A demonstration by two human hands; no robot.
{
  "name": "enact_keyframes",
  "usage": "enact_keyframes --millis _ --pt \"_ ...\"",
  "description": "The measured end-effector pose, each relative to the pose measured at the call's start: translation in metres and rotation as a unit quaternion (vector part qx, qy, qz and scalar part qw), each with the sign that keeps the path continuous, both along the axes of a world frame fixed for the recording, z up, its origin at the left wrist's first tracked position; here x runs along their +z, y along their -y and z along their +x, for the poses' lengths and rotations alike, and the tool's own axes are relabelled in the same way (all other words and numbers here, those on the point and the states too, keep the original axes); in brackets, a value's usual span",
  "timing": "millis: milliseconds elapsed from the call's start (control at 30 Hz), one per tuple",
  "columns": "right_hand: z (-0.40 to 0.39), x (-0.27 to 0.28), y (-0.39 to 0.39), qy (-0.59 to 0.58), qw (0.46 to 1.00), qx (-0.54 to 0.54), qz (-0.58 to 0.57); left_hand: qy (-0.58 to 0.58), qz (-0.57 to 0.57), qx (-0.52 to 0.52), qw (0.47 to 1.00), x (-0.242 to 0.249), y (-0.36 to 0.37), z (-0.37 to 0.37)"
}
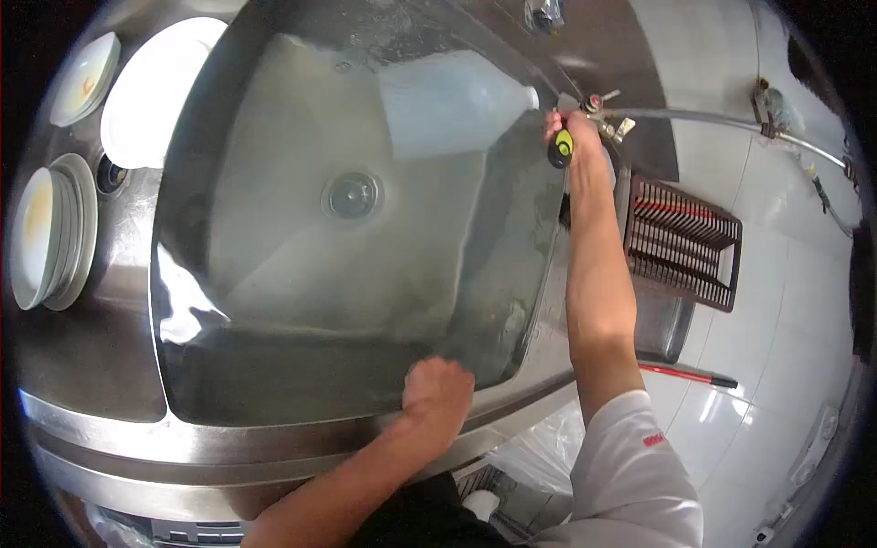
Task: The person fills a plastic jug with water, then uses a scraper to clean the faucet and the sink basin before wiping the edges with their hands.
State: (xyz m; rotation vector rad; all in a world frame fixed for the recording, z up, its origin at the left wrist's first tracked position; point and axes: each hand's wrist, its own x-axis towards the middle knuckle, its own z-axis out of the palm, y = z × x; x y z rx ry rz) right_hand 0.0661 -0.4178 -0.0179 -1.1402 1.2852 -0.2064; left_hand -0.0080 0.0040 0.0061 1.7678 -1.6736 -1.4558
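My right hand (574, 128) is closed around a tool with a black and lime-green handle (563, 148), at the far right corner of the sink. The tool's working end is mostly hidden by my fingers. Just beyond this hand is a tap valve with a red part (596, 103). A translucent plastic jug (448, 102) lies in the water, its white cap pointing toward my right hand. My left hand (438, 393) is curled into a fist over the sink's front edge, with nothing showing in it. Cloudy water fills the large steel sink (274, 438), and a round drain (352, 195) shows beneath it.
On the left counter are a stack of plates (57, 239), a large white plate (160, 96) and a smaller stained dish (87, 80). A brown slotted rack (683, 239) stands right of the sink. A hose (713, 116) runs right from the valve. Clear plastic (539, 452) hangs below the front edge.
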Motion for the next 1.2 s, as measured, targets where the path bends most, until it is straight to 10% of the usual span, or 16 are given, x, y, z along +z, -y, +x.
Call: enact_keyframes --millis 1200 --pt "0.013 0.007 -0.011 0.044 0.999 -0.005 -0.018 0.001 0.009 0.014 1.000 -0.004 0.009 0.000"
